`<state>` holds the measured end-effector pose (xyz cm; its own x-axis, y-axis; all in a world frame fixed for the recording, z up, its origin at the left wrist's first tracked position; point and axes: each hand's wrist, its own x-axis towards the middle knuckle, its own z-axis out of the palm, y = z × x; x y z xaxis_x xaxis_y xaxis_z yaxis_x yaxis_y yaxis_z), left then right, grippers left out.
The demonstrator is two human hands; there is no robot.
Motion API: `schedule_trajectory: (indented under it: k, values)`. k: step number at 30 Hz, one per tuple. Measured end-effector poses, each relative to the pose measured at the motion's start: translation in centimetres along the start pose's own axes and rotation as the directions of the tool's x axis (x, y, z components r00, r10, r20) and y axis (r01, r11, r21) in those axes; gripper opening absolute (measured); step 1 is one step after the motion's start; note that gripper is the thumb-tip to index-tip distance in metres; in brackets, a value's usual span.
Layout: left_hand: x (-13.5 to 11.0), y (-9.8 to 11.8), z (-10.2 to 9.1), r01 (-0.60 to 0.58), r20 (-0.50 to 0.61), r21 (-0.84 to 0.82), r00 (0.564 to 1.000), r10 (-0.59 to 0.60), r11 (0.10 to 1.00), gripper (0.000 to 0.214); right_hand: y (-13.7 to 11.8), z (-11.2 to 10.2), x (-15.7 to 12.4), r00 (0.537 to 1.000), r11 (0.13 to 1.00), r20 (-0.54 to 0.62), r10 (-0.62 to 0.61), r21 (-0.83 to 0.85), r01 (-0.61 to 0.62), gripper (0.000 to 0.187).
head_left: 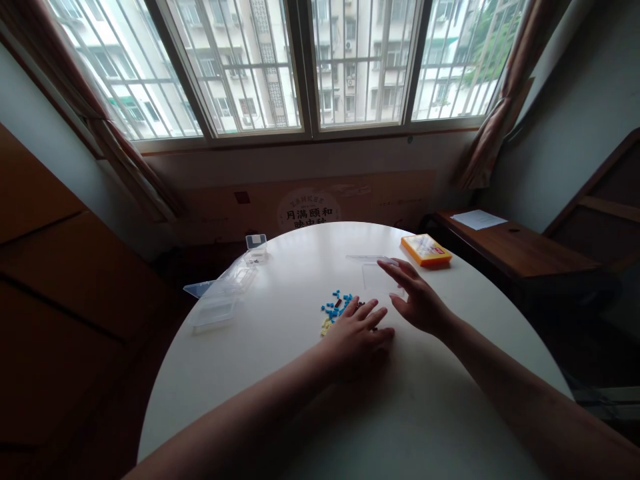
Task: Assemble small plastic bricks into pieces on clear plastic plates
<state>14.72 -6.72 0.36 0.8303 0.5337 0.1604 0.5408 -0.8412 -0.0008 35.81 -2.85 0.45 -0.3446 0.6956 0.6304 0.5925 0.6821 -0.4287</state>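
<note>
My left hand (356, 333) lies flat on the round white table (280, 373), fingers stretched out over a small heap of blue, yellow and dark beads (336, 308). My right hand (417, 301) hovers just to its right, fingers spread and open, beside a clear plastic tray (376, 275). Neither hand holds anything that I can see.
Clear plastic boxes and lids (220, 297) sit at the table's left edge, with a small clear box (256, 245) behind them. An orange box (426, 251) rests at the far right. A wooden side table with a paper sheet (479, 219) stands to the right, under the barred window.
</note>
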Motion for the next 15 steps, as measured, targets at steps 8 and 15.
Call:
schedule_trajectory:
  k: [8,15]
  values:
    - [1.7,-0.4,-1.1,0.225,-0.074,0.071,0.973,-0.220,0.972,0.031,-0.4,-0.5,0.3,0.990,0.998,-0.136,0.031,0.057,-0.024,0.074]
    - [-0.8,-0.6,-4.7,0.204,-0.424,-0.052,0.882,-0.207,0.978,0.024,-1.4,-0.7,0.4,0.979,0.965,-0.133,0.153,0.233,-0.119,0.067]
